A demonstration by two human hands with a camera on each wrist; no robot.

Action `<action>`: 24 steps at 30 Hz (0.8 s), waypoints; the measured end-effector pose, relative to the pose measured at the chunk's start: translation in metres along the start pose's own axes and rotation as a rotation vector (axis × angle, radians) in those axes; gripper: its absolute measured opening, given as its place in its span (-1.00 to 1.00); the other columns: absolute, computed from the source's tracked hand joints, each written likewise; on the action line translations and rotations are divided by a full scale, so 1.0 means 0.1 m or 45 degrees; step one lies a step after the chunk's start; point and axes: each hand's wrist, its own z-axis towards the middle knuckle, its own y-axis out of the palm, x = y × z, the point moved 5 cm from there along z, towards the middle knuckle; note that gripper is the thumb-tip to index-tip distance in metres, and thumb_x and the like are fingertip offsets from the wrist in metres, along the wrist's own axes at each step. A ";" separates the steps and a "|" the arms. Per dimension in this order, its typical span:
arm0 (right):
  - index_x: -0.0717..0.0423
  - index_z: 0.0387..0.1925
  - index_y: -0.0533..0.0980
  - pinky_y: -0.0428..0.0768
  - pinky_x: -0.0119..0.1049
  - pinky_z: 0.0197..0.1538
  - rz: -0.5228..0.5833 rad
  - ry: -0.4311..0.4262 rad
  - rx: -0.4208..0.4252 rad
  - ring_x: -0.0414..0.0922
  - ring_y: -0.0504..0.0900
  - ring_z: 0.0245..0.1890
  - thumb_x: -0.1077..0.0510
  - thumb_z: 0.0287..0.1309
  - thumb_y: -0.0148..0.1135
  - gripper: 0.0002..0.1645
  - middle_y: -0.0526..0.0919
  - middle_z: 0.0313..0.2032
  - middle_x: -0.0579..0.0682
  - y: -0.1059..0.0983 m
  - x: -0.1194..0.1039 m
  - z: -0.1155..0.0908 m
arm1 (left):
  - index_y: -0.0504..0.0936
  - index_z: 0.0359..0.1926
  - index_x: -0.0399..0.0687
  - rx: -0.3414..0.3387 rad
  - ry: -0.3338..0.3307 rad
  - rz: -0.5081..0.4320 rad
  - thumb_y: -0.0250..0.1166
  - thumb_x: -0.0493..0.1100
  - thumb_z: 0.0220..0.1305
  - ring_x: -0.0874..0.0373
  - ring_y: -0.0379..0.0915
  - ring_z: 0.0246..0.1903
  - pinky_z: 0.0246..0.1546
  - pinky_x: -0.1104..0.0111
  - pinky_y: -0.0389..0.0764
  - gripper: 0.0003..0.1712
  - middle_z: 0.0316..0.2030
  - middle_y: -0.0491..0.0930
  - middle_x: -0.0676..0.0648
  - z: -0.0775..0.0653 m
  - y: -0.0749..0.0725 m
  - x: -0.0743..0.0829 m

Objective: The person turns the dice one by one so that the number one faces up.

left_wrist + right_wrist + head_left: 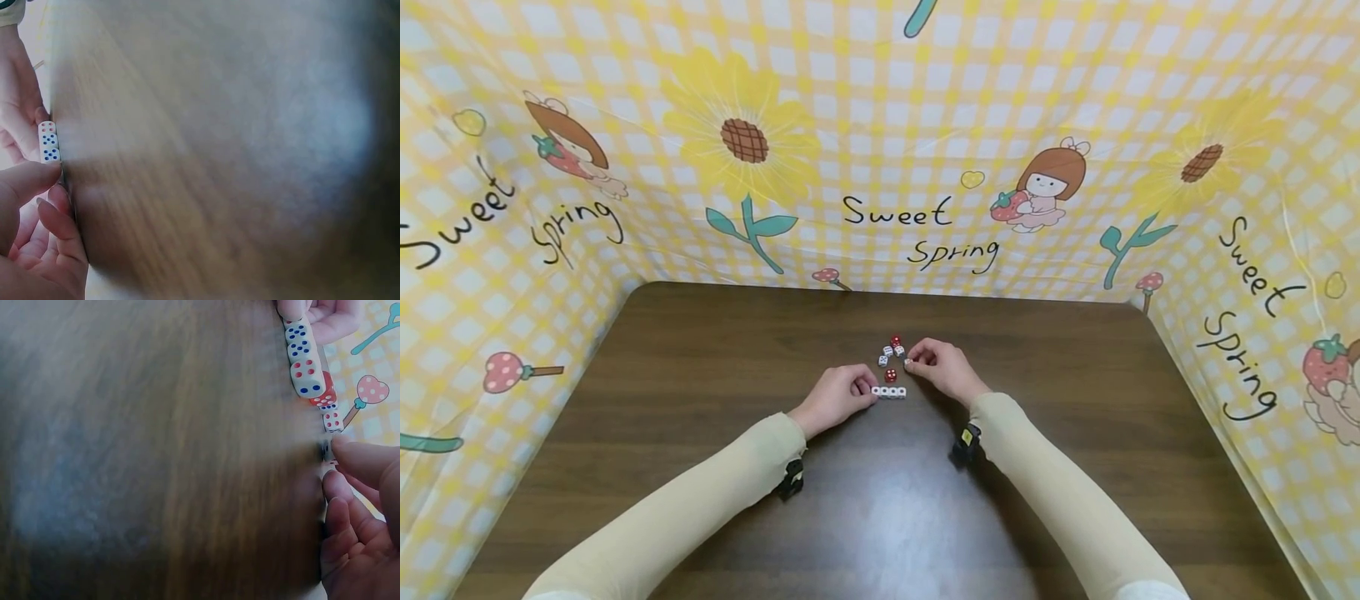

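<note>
- Two digits of the left hand (pixel 835 396), thumb and a finger, close in a narrow pinch at the left end of the row of white dice (pixel 893 392).
- That row shows four dice set face to face on the wooden tabletop (pixel 700 350), its long axis running left to right across the person; the right end is free. Each top carries a single dark pip, while the near faces, in the right wrist view, show blue fives and, at the right end, a red four.
- Beyond the row, three loose white dice (pixel 882 360) sit in a small cluster. One red die (pixel 891 375) with white pips lies just past the row, another red die (pixel 895 340) at the cluster's far side.
- Rightmost, the right hand (pixel 949 369) pinches a single white die (pixel 908 363) between thumb and fingers, at its left edge. This held die, small with rounded corners and partly covered, is beyond the row and slightly right of its free end. That offset looks decisive: the row's end lies toward the person and a little left of this grip, with the right hand nearer to it.
</note>
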 end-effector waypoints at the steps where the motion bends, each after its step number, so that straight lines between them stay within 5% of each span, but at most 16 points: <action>1: 0.04 -0.14 0.64 0.46 -0.26 -0.22 0.007 -0.005 -0.001 -0.11 0.52 -0.35 0.10 0.31 0.45 -0.83 0.60 -0.38 -0.04 0.00 0.00 0.00 | 0.69 -0.24 -0.11 0.000 0.000 -0.001 0.45 -0.29 0.28 0.28 0.47 -0.45 -0.33 0.39 0.51 -0.92 -0.43 0.62 0.06 0.00 0.00 0.00; 24: 0.06 -0.09 0.70 0.50 -0.22 -0.12 -0.050 -0.068 -0.042 -0.10 0.55 -0.26 0.07 0.35 0.40 -0.81 0.65 -0.30 -0.05 -0.04 -0.01 -0.06 | 0.69 -0.26 -0.11 0.015 0.010 0.016 0.45 -0.29 0.27 0.30 0.45 -0.46 -0.36 0.41 0.49 -0.92 -0.45 0.60 0.08 0.00 0.01 -0.01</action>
